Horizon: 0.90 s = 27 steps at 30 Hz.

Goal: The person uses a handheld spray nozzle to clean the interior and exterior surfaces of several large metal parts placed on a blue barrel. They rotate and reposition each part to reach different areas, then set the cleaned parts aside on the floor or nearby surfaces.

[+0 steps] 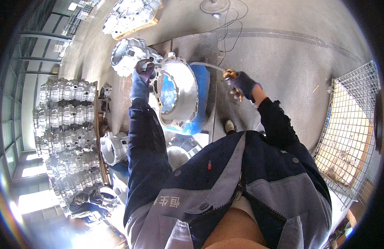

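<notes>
A large silver metal housing casting (187, 89), ring-shaped with a wide round opening, stands on a blue stand (203, 83) in front of me. My left hand (144, 70), in a dark glove, is closed on the casting's far left edge. To the right of the casting, my gloved right hand (244, 84) grips a brass-coloured hand tool (230, 74); its exact kind is unclear. A thin grey curved rod or tube (206, 64) runs from the tool toward the casting's far rim. Parts below the right hand are blurred.
Another silver casting (127, 54) sits just beyond my left hand. Stacked castings (67, 124) line the left side, and more lie on a pallet (138, 27) farther off. A wire mesh cage (349, 124) stands at right. A dark cable (227, 37) lies on the floor. Someone (86, 203) is at lower left.
</notes>
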Each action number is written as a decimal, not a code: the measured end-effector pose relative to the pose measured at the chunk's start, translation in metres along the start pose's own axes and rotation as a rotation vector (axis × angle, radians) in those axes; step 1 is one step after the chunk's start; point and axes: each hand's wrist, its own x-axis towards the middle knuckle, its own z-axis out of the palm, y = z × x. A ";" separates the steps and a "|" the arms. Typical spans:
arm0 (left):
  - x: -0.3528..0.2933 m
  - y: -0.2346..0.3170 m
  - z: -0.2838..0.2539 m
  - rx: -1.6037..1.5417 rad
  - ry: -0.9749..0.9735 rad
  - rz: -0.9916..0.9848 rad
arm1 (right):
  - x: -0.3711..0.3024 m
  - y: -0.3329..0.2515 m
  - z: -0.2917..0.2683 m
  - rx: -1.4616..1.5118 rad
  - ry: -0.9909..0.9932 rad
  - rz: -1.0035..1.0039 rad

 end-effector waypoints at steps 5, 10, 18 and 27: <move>0.005 -0.008 -0.002 0.023 -0.008 0.032 | 0.003 0.004 0.000 -0.042 -0.003 -0.032; 0.007 -0.013 -0.004 0.042 -0.010 0.051 | -0.002 0.007 -0.001 0.037 -0.099 0.000; 0.008 -0.016 -0.002 0.118 0.006 0.177 | -0.005 0.007 0.009 0.034 0.110 0.007; 0.009 -0.013 0.000 0.005 0.030 0.024 | -0.001 0.012 0.012 0.127 -0.001 0.043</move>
